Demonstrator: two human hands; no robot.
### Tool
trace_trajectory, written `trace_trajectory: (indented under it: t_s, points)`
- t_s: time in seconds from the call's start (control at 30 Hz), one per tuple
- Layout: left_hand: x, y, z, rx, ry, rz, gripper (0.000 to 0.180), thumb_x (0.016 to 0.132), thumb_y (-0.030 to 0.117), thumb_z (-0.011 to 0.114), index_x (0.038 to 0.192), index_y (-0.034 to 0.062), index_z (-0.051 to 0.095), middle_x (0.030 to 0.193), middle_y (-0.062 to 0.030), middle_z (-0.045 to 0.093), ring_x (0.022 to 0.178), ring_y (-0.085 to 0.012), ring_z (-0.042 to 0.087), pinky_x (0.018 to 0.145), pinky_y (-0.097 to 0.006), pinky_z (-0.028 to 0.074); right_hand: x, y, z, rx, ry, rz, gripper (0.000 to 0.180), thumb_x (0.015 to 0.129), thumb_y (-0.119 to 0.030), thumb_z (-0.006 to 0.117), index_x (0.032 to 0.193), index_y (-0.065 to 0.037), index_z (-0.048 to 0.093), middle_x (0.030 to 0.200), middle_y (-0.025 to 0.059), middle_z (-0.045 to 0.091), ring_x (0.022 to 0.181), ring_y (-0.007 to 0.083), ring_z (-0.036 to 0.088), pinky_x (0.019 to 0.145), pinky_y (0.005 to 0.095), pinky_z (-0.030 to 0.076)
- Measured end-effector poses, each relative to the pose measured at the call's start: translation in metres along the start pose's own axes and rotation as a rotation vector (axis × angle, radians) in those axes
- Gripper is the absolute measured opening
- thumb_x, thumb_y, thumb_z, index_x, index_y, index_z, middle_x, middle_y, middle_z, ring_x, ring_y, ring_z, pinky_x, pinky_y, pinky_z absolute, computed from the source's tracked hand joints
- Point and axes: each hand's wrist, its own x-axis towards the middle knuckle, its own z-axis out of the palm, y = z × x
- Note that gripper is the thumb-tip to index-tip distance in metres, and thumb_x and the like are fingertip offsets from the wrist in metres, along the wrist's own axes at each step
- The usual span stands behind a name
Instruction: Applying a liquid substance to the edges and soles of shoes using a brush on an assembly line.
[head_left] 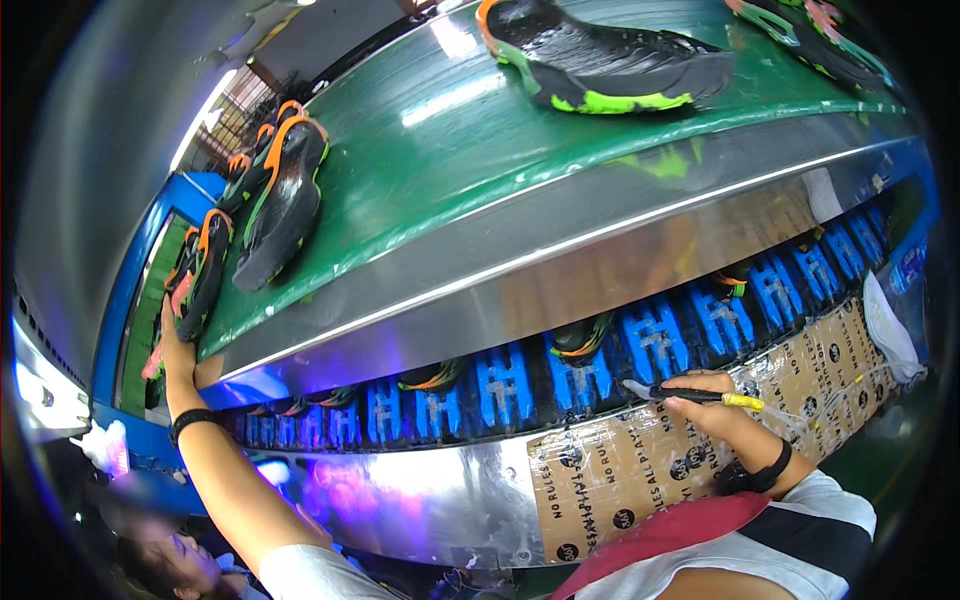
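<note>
The left hand [178, 345] reaches up to the edge of the green conveyor belt [450, 170], its grip grasping a black and orange shoe [197, 272] at the belt's left end. The right hand [715, 400] is clenched round a thin brush with a yellow collar [700, 396], resting by the lower track of blue holders [650, 345]. More shoes lie sole-up on the belt, one with a bright green sole [610, 60] farther along. Brown cardboard [640, 470] covers the steel worktop edge below the holders. Violet light glows under the belt.
</note>
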Motion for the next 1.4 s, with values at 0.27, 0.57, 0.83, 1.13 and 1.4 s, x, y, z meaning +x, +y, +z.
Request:
trace_trajectory:
  t_s: [0.27,0.57,0.83,1.13,1.4]
  points:
    - [-0.003,0.010,-0.005,-0.058,-0.082,-0.124,0.065,0.085,0.009,0.055,0.139,0.0041,0.020,0.131,-0.0163,0.043,0.117,-0.0231,0.045,0.096,-0.031,0.037,0.003,0.002,-0.005,0.015,0.033,0.104,0.027,0.072,-0.019,0.070,0.092,-0.001,0.066,0.076,0.0118,0.064,0.068,0.0183,0.060,0.063,0.0286,0.048]
    - [0.000,-0.021,-0.002,0.153,0.024,0.053,0.060,0.084,0.009,0.053,0.137,0.0079,0.028,0.127,-0.0192,0.046,0.114,-0.0260,0.047,0.097,-0.030,0.034,0.008,0.010,0.004,0.029,0.016,0.071,0.025,0.072,-0.018,0.070,0.091,-0.003,0.067,0.071,0.0105,0.062,0.064,0.0185,0.058,0.060,0.0285,0.045]
    - [-0.004,-0.082,-0.047,0.594,0.170,-0.015,0.039,0.084,0.017,0.053,0.120,0.0050,0.043,0.086,-0.0106,0.059,0.072,-0.0198,0.059,0.057,-0.030,0.046,0.004,0.003,0.003,0.085,0.037,-0.011,0.023,0.072,-0.016,0.071,0.091,-0.004,0.067,0.067,0.0080,0.060,0.062,0.0164,0.056,0.058,0.0276,0.043]
    - [-0.099,0.084,-0.046,-0.715,0.272,-0.412,0.040,0.084,0.023,0.054,0.119,0.0097,0.039,0.127,-0.0147,0.037,0.103,-0.0278,0.047,0.070,-0.040,0.044,-0.008,-0.021,-0.016,0.138,0.079,-0.014,0.024,0.071,-0.013,0.071,0.092,-0.003,0.067,0.069,0.0077,0.061,0.064,0.0152,0.057,0.059,0.0270,0.044]
    - [-0.256,0.278,-0.112,-0.917,0.081,-0.206,0.060,0.087,0.032,0.050,0.137,0.0084,0.027,0.142,-0.0147,0.022,0.126,-0.0369,0.028,0.093,-0.054,0.037,-0.039,-0.027,-0.032,0.207,0.149,-0.194,0.024,0.072,-0.011,0.070,0.094,-0.001,0.066,0.070,0.0093,0.063,0.063,0.0174,0.060,0.059,0.0278,0.045]
